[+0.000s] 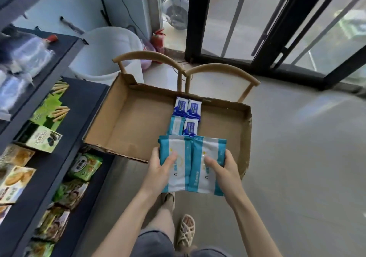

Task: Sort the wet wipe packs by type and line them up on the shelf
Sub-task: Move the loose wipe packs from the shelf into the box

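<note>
Lowest in view, at 6 o'clock, a cream sandal with holes [186, 231] is seen on the grey floor. Just above it, two big teal-and-white soft wet wipe packs are held side by side, edges touching, over the near edge of a flat brown cardboard box [128, 122]. The left pack [178, 177] is gripped by the left hand [158, 169], thumb on top and fingers curled under. The right pack [200, 181] is gripped the same way by the right hand [223, 169].

Both packs are held face up. Their long sides run from 6 o'clock to 12 o'clock, with the far ends toward the box.

Small dark blue packs [188, 108] and one small teal pack [176, 125] are left in the box at 12 o'clock.

Two packs of one kind seem to be picked out, so the sorting step looks to be in hand. Next, a turn toward the dark shelf [65, 106] at 9 o'clock is likely needed, where the pair would be set down in a row.
</note>
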`<act>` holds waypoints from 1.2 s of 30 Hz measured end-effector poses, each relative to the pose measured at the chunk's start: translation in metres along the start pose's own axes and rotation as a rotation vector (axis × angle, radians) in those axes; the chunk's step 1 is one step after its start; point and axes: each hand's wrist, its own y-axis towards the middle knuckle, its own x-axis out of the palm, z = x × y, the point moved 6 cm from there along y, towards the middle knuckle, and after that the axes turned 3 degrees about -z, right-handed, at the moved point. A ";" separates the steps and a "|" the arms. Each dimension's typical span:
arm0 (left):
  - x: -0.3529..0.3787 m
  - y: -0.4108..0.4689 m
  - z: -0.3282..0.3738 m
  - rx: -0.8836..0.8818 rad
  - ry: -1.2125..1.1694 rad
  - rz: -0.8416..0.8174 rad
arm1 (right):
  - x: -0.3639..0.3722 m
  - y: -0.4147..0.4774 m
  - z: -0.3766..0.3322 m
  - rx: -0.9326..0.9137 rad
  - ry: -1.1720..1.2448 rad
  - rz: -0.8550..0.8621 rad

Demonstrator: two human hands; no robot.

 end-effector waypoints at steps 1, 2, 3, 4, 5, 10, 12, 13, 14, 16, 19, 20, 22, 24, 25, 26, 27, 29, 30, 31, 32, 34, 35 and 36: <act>-0.001 0.013 0.001 -0.003 0.006 0.004 | 0.002 0.012 -0.002 0.006 -0.004 -0.005; -0.002 0.027 0.002 -0.006 0.012 0.007 | 0.004 0.026 -0.003 0.013 -0.007 -0.006; -0.003 0.042 0.002 -0.011 0.023 0.010 | 0.007 0.041 -0.005 0.022 -0.004 -0.004; -0.005 0.059 0.002 -0.020 0.032 0.008 | 0.009 0.056 -0.005 0.034 0.007 0.003; -0.007 0.077 0.002 -0.033 0.040 0.002 | 0.012 0.072 -0.006 0.045 0.021 0.009; -0.015 0.171 0.003 -0.129 0.062 -0.025 | 0.028 0.158 -0.003 0.119 0.059 0.080; -0.017 0.208 0.002 -0.146 0.096 -0.034 | 0.034 0.191 0.000 0.143 0.059 0.100; -0.016 0.229 0.001 -0.148 0.115 -0.043 | 0.035 0.210 0.002 0.149 0.045 0.111; -0.014 0.253 -0.001 -0.155 0.134 -0.054 | 0.035 0.230 0.006 0.157 0.035 0.127; -0.010 0.293 -0.008 -0.167 0.177 -0.061 | 0.033 0.268 0.016 0.176 0.009 0.154; -0.005 0.348 -0.026 -0.190 0.208 -0.045 | 0.030 0.321 0.036 0.202 -0.038 0.188; -0.003 0.365 -0.034 -0.202 0.219 -0.039 | 0.028 0.337 0.044 0.212 -0.048 0.197; 0.002 0.400 -0.049 -0.205 0.254 -0.023 | 0.026 0.370 0.059 0.223 -0.066 0.206; 0.006 0.434 -0.064 -0.204 0.288 0.002 | 0.021 0.403 0.077 0.233 -0.083 0.221; 0.008 0.449 -0.072 -0.209 0.290 0.014 | 0.019 0.417 0.085 0.239 -0.090 0.227; 0.010 0.464 -0.080 -0.209 0.290 0.021 | 0.018 0.432 0.093 0.241 -0.094 0.230; 0.012 0.478 -0.087 -0.205 0.295 0.025 | 0.017 0.445 0.101 0.241 -0.096 0.230; 0.016 0.504 -0.101 -0.193 0.307 0.025 | 0.015 0.470 0.114 0.236 -0.099 0.234; 0.017 0.515 -0.107 -0.190 0.307 0.024 | 0.014 0.481 0.119 0.232 -0.101 0.235; 0.018 0.524 -0.115 -0.190 0.306 0.021 | 0.013 0.491 0.126 0.227 -0.113 0.234; 0.020 0.532 -0.122 -0.190 0.306 0.012 | 0.012 0.500 0.132 0.216 -0.142 0.233; 0.022 0.545 -0.135 -0.156 0.376 0.010 | 0.011 0.514 0.143 0.186 -0.275 0.228; 0.021 0.550 -0.142 -0.128 0.462 0.025 | 0.011 0.518 0.149 0.177 -0.339 0.230; 0.020 0.552 -0.148 -0.101 0.552 0.046 | 0.010 0.522 0.157 0.176 -0.376 0.233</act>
